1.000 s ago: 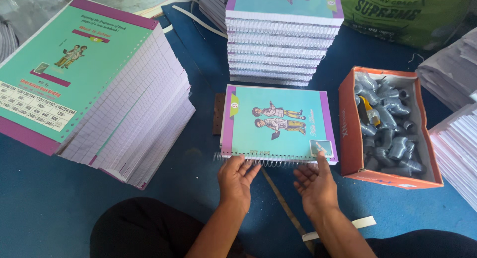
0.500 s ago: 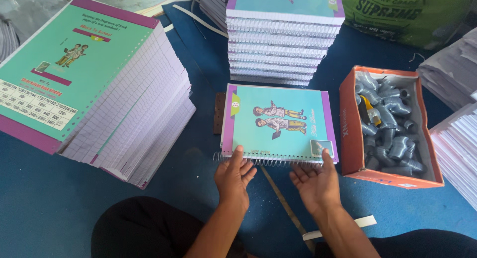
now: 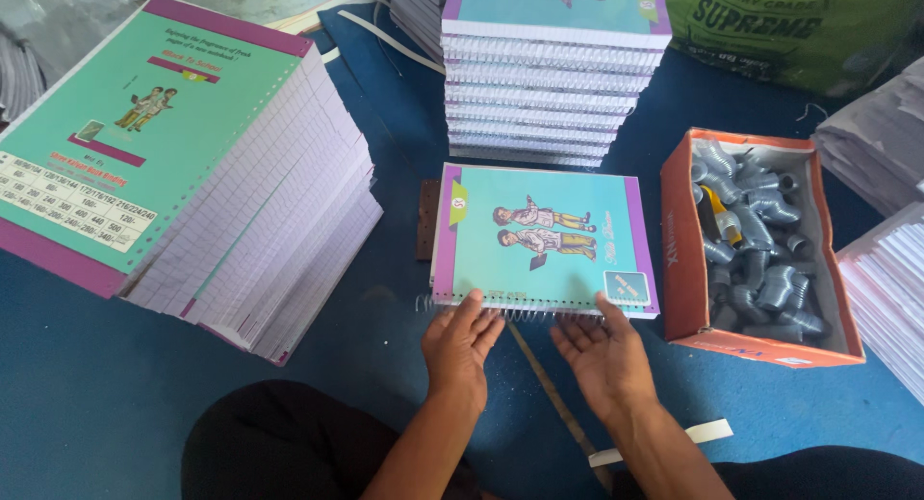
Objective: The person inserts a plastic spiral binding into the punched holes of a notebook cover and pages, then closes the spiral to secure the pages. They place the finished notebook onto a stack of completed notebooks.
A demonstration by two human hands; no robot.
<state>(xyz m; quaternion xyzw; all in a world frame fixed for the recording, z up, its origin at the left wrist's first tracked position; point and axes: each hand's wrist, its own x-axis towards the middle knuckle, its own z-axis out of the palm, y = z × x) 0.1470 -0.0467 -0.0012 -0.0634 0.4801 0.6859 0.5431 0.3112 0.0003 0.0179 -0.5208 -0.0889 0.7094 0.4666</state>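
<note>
Notebook [image 3: 544, 240] flat on floor | left hand [image 3: 462, 341] fingers spread on spiral edge | right hand [image 3: 606, 356] open, just beside

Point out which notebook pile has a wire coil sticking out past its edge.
The single notebook lying flat right in front of both hands: its spiral wire juts out at the left of the near edge. The tall stack behind it shows none.

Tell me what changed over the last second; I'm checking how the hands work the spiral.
The right hand lifted off the notebook corner and drew back toward the person, palm open. The left hand shifted slightly right, fingers on the wire spiral. The notebook, the stacks and the orange box stayed put.
</note>
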